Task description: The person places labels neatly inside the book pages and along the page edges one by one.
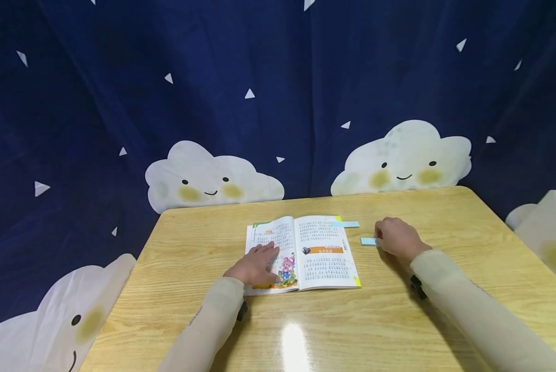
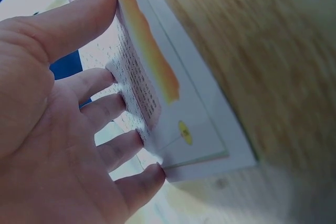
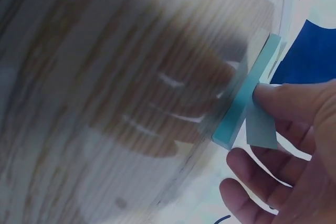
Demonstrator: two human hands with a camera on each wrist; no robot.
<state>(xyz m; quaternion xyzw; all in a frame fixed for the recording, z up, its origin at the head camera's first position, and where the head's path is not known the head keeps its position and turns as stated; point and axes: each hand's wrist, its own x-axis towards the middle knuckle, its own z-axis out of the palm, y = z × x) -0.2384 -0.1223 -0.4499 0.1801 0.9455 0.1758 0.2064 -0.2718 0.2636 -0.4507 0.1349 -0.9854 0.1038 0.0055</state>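
Note:
An open book [image 1: 324, 266] with printed text and a cartoon picture lies on the table. My left hand [image 1: 258, 264] rests on its left page with fingers spread; in the left wrist view the fingertips [image 2: 152, 174] touch the paper. To the right of the book, my right hand [image 1: 399, 237] is at a light blue sticky note pad [image 1: 368, 241]. The right wrist view shows the thumb and a finger pinching a pale blue sticky note [image 3: 261, 127] beside the teal pad [image 3: 244, 98]. Another light blue sticky note [image 1: 351, 224] sticks out past the right page's upper edge.
The wooden table [image 1: 194, 325] reaches back to a dark blue curtain [image 1: 213, 62] printed with white clouds and triangles. Dark wrist devices sit under both sleeves.

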